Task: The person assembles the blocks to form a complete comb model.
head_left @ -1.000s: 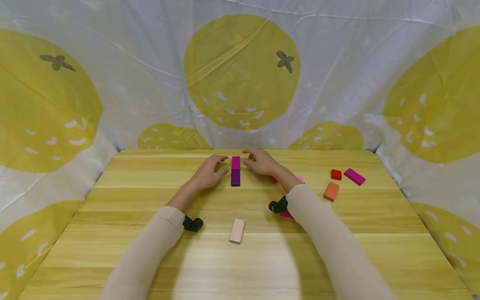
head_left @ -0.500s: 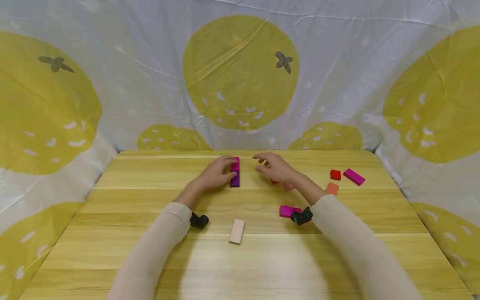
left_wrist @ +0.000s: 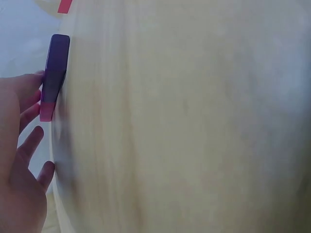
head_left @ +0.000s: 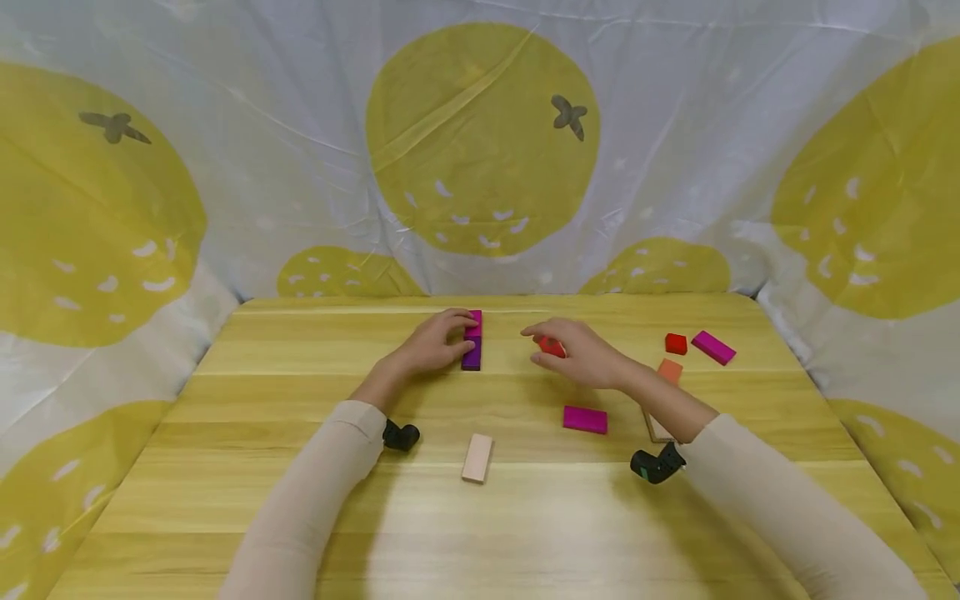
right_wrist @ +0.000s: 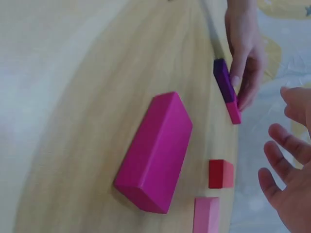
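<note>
Purple block (head_left: pixel 471 360) and magenta block (right_wrist: pixel 233 113) in line, red block (right_wrist: pixel 221 174) within reach

End to end, the pair lies near the far edge of the worktop (head_left: pixel 540 517). Step in hand, as I judge it: steadying this row while reaching for another piece. My left grip (head_left: pixel 433 342) is unclenched, thumb at the purple block, fingers over the magenta; how firmly they press, I cannot tell. My right grip (head_left: pixel 581 354) is released and holds nothing. From the head view the red block shows between its thumb and forefinger; the right wrist view sets it apart, on the worktop. If red is wanted, the next move calls for closing thumb and fingers on its sides, leaving the row undisturbed. Pose: both forearms slant forward and inward, the right thumb nearer me than its fingers.
</note>
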Demonstrator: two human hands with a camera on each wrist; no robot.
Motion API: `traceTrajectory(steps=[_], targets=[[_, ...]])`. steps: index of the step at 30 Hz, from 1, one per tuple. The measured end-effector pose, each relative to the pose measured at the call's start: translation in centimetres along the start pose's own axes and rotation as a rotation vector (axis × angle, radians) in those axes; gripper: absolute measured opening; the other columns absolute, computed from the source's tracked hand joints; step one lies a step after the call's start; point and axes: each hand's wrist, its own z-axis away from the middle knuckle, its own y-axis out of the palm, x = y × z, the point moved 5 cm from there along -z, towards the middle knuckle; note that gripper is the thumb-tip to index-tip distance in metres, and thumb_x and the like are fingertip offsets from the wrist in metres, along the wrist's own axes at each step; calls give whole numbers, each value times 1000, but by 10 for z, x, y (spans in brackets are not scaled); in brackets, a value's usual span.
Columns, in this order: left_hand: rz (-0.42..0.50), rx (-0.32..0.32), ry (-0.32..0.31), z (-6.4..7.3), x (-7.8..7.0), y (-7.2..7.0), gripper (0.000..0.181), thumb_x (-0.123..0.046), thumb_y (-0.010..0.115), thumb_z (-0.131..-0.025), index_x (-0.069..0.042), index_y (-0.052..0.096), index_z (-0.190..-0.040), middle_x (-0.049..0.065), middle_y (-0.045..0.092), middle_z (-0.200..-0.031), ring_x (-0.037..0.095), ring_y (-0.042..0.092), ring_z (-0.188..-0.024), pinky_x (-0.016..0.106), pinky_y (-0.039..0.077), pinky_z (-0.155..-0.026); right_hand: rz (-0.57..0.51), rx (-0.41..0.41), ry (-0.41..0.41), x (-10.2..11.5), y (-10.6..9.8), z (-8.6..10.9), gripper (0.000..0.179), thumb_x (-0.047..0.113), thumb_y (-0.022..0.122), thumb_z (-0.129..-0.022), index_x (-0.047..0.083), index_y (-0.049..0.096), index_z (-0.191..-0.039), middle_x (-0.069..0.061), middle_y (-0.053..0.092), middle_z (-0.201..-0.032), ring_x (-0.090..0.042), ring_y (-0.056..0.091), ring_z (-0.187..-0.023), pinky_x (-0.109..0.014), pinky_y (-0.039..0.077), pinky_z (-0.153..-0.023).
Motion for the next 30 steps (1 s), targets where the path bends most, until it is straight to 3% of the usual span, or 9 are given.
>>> traceTrajectory(steps=[8,13,25,30], targets=[[7,-41,19,1,3,0,41,-17,70,-99,2,65,-134,19,53,-147,37,45,-140,47,31,-120,-54,46,-63,32,11,19,41,22,66,-104,7,60,-142,-8,62,-134,-37,61,-115,-56,52,-97],[12,-46,27,0,2,1,39,-17,70,-99,3,66,-133,18,54,-146,36,46,-139,48,33,-119,-111,76,-90,49,27,25,40,19,68,-103,6,61,-140,-11,63,-134,-36,62,-115,-54,53,-98],[17,-36,43,-1,1,1,38,-17,70,-98,2,66,-132,18,55,-145,36,47,-139,47,33,-119,-133,188,-144,67,76,32,40,19,69,-102,6,63,-139,-6,64,-127,-22,60,-113,-40,52,-97],[14,-29,36,-1,0,1,38,-17,70,-99,2,66,-132,18,54,-145,36,46,-140,47,33,-119,-109,219,-147,68,88,32,43,24,73,-100,8,64,-139,-2,63,-131,-15,57,-119,-35,48,-103]])
